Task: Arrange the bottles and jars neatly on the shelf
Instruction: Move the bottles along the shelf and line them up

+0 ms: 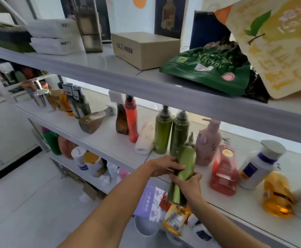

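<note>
Fingers of the left hand curl round the green bottle at mid-body, and the right hand grips it lower down. It tilts over the shelf edge, just left of the pink bottle. Two pump bottles stand upright further left of it.

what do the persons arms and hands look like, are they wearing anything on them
Both forearms are bare as far as the frame shows, with no sleeves in view. The left hand and the right hand wear no gloves, and no watch or bracelet shows on either wrist. The picture is too blurred to rule out a thin ring.
</note>
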`<state>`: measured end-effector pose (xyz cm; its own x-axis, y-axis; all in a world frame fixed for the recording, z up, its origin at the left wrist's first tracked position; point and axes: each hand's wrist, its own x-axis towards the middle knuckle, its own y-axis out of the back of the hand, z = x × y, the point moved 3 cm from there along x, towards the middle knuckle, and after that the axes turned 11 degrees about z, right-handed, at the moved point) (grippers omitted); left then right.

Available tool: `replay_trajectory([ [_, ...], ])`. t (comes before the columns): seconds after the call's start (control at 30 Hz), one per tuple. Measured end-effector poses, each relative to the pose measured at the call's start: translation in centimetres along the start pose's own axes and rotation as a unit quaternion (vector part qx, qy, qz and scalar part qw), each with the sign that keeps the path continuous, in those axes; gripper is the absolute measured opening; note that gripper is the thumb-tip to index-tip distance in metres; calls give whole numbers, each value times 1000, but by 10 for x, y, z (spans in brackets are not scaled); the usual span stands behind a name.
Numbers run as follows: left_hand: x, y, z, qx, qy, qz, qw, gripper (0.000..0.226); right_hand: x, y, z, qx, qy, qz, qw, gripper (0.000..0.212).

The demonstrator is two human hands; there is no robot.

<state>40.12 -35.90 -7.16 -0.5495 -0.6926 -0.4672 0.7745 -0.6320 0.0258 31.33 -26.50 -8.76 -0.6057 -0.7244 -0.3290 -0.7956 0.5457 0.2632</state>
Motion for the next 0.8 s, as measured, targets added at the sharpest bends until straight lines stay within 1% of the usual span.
replay_trajectory([
  [0.2, 8, 6, 13, 21, 14, -26, 999, 36, 2, -3, -7, -51, -1, 43, 998, 58],
  [0.33, 13, 5, 15, 22, 25, -44, 998, 42, 2, -1, -11, -97, 5, 77, 992, 61],
  [0.4, 14, 3, 16, 39, 25, -36, 998, 45, 3, 0, -14, -122, 9, 82, 989, 64],
  [0.47, 16, -1, 16, 61, 17, -9, 998, 48, 2, 0, -18, -145, 20, 58, 988, 62],
  [0.5, 19, -3, 16, 67, 16, 5, 998, 48, 3, 2, -19, -163, 24, 39, 986, 56],
  [0.57, 23, -7, 13, 62, 24, 24, 997, 42, 3, 12, -26, -222, 35, 26, 974, 31],
  [0.6, 23, -9, 14, 58, 31, 34, 997, 42, 5, 21, -32, -232, 38, 48, 971, 23],
  [0.63, 26, -11, 13, 53, 36, 50, 997, 48, 10, 31, -37, -214, 39, 92, 972, 25],
  [0.67, 27, -13, 12, 57, 42, 61, 996, 55, 14, 42, -44, -176, 43, 150, 972, 36],
  [0.73, 27, -18, 13, 71, 47, 86, 993, 64, 24, 61, -59, -125, 64, 284, 949, 63],
  [0.77, 27, -21, 13, 87, 45, 104, 990, 68, 28, 66, -68, -123, 78, 320, 936, 70],
  [0.8, 26, -23, 13, 114, 41, 126, 985, 73, 34, 68, -76, -121, 92, 328, 933, 76],
])
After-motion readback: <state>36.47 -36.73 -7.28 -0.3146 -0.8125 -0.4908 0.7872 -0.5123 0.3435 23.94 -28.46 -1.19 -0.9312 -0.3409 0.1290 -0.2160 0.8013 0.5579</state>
